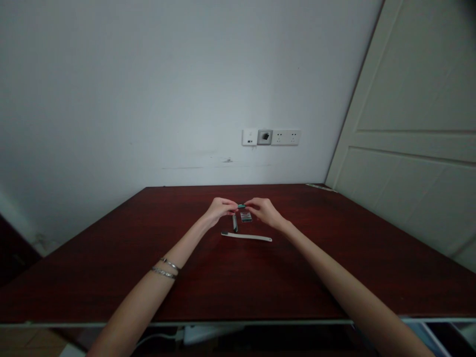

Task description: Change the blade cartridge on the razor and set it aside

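Observation:
A small flat teal piece, too small to name more exactly, is held up over the far part of the table. The fingers of my left hand pinch its left end, and those of my right hand close on its right end. Just below it lies a small clear case with several pale strips inside. A short pale stick with a dark edge rests beside my left fingertips, partly hidden by them. Nearer to me, a long white handle lies crosswise, with a grey left end and a hole at its right end.
The dark red wooden table reaches back to a white wall with socket plates. A pale panelled door stands along the right side. A thin flat strip lies at the far right edge. A white cable shows below the front edge.

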Action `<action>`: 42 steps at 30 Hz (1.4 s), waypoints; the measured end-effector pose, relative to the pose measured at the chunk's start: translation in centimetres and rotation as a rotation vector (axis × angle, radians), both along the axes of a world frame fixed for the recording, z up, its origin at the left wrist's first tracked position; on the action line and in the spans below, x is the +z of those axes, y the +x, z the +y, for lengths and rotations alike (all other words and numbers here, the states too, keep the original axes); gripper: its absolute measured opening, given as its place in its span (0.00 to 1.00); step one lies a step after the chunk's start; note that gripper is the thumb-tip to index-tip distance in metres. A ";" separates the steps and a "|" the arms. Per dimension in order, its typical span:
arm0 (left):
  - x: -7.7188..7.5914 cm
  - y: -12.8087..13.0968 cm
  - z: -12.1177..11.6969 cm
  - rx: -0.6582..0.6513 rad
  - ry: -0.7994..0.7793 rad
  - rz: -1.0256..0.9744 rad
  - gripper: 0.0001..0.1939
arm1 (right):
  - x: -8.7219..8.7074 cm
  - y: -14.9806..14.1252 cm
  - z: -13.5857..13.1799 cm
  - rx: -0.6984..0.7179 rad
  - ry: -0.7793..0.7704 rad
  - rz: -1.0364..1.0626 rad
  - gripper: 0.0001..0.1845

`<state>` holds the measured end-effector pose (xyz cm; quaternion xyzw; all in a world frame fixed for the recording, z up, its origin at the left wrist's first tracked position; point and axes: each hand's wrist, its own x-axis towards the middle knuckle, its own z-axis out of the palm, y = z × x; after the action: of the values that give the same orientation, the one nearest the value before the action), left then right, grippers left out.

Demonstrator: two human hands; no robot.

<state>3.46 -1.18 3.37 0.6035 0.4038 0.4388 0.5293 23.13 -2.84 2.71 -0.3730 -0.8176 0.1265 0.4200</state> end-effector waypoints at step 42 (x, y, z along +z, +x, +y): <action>-4.8 2.2 4.8 -0.127 0.653 0.983 0.36 | -4.1 2.1 5.4 0.007 -0.480 -0.005 0.04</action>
<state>5.70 3.61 -1.39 0.8906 0.4085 0.1769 0.0925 25.19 2.55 -1.37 -0.4596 -0.7666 0.3176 0.3167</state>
